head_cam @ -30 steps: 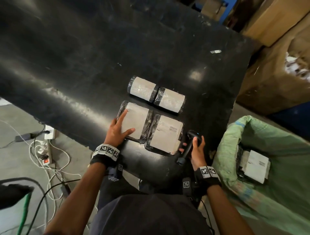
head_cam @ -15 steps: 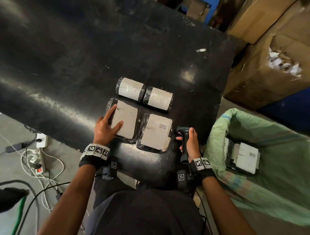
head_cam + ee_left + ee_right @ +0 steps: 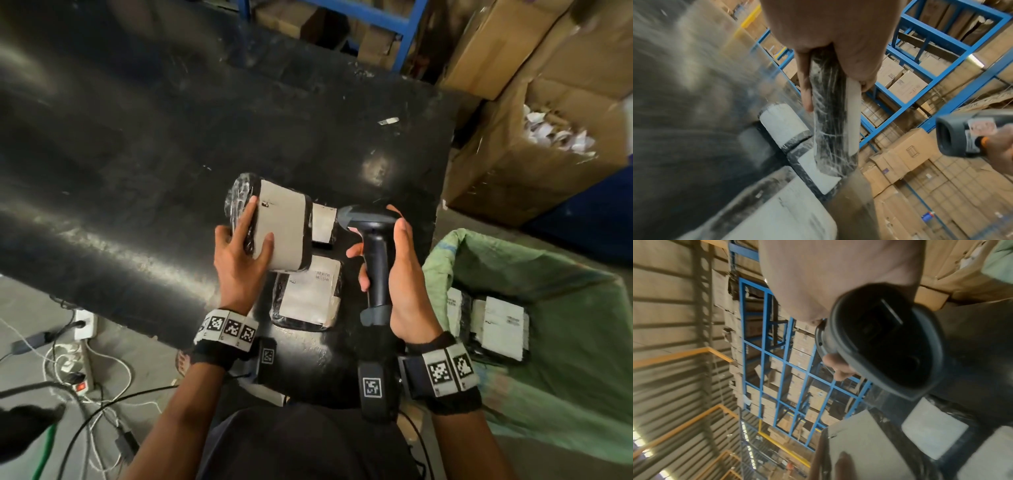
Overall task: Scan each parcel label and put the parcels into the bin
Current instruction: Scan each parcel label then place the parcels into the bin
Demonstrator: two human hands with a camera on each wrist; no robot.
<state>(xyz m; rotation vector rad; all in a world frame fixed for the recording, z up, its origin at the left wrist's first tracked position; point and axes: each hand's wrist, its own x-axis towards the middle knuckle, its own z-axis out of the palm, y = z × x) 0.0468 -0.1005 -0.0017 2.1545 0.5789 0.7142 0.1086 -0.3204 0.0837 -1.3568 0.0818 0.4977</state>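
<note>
My left hand (image 3: 239,257) grips a black-wrapped parcel with a white label (image 3: 281,226) and holds it lifted above the black table (image 3: 137,154), thumb across the label; the left wrist view shows this parcel (image 3: 830,116) edge-on. My right hand (image 3: 394,270) grips a black handheld scanner (image 3: 371,240) by its handle, its head close to the parcel's right edge. The scanner's window (image 3: 888,344) fills the right wrist view. Another labelled parcel (image 3: 310,294) lies flat on the table below, and a further one (image 3: 323,224) shows behind the held parcel.
A green sack bin (image 3: 534,274) stands at the right with two labelled parcels (image 3: 501,327) inside. Cardboard boxes (image 3: 534,144) and blue shelving (image 3: 407,31) stand beyond the table. Cables and a power strip (image 3: 82,353) lie on the floor at the left.
My left hand picked the parcel up off the table and raised it. My right hand lifted the scanner and brought it up beside the parcel.
</note>
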